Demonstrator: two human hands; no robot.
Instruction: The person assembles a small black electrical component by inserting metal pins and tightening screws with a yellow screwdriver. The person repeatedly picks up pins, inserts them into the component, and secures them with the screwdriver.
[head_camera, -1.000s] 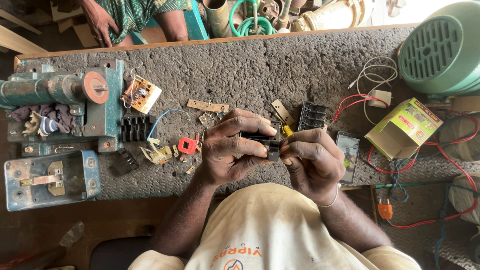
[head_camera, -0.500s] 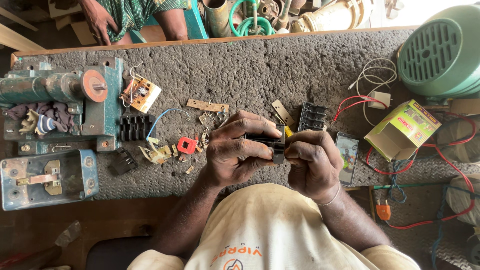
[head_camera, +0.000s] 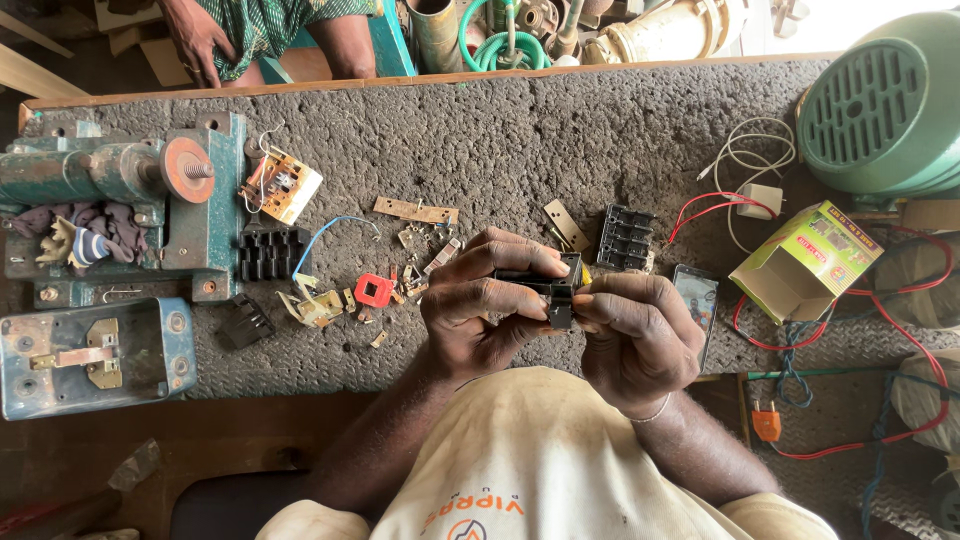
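Observation:
Both my hands hold one small black plastic electrical part (head_camera: 552, 290) just above the front of the grey workbench (head_camera: 560, 140). My left hand (head_camera: 478, 305) grips its left end with thumb and fingers curled over it. My right hand (head_camera: 630, 330) pinches its right end; a bit of yellow shows at its top edge. Just behind my hands lie a black ribbed terminal block (head_camera: 625, 238) and a flat brass strip (head_camera: 566, 224). A phone (head_camera: 696, 296) lies right of my right hand.
Small parts are scattered left of my hands: a red square piece (head_camera: 375, 290), a black finned block (head_camera: 268, 254), a wired circuit board (head_camera: 283, 186). A teal machine (head_camera: 120, 200) stands far left, a green motor (head_camera: 885, 110) far right, an open carton (head_camera: 805, 260) and red wires beside it. Another person stands behind the bench.
My hands have shifted slightly on the black part, turning it a little; the yellow tip is more hidden. Nothing on the bench has moved.

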